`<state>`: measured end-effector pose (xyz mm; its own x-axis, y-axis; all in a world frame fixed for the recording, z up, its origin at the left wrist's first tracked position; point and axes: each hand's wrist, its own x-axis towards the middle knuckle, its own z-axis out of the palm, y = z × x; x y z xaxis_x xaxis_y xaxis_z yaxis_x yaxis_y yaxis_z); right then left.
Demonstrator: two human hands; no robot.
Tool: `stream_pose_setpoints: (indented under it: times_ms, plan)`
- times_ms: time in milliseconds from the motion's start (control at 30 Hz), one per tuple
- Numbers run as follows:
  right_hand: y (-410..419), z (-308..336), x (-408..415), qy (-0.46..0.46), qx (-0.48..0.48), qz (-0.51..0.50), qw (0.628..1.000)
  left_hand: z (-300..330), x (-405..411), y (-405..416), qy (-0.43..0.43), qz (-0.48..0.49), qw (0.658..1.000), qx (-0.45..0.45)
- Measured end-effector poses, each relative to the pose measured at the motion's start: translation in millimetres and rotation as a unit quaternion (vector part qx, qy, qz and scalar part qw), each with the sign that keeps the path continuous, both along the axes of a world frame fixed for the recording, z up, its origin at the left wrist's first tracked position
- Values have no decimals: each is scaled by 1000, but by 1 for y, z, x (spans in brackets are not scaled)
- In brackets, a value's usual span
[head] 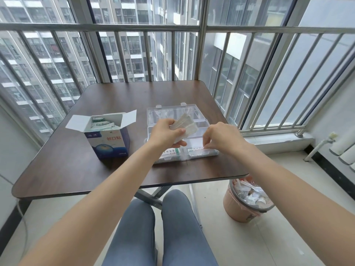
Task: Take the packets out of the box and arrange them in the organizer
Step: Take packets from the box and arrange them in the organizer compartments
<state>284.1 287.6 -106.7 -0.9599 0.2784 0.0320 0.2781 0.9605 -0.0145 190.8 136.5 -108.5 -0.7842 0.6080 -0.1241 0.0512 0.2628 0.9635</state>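
Note:
An open blue-and-white cardboard box (109,140) stands on the left of the brown table (76,154), with more packets (101,123) showing inside it. A clear plastic organizer (199,123) lies open to its right. My left hand (165,131) grips a fanned stack of white packets (187,124) above the organizer. My right hand (221,138) reaches down with its fingertips pinching a packet (196,150) in the front right compartment. Another packet (171,151) with green print lies in the front left compartment.
A metal railing and window glass (172,54) close off the far and right sides of the table. An orange waste bin (245,200) full of wrappers stands on the floor at the right, below the table edge. My knees (159,217) are under the front edge.

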Motion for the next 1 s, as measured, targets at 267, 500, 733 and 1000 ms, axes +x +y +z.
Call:
stream_pose_setpoints:
  times_ms: [267,500,733,1000]
  plan:
    - [-6,3,-2,-1,-53,80,995,-2,-2,-3,9,15,1000,10]
    - [-16,5,-11,-70,-78,127,986,1,-6,-5,11,28,999,20]
    - [-15,4,-15,-91,-35,138,986,0,-6,-4,20,18,1000,17]
    - [2,5,-3,110,-400,11,910,-2,-5,-8,-3,4,998,56]
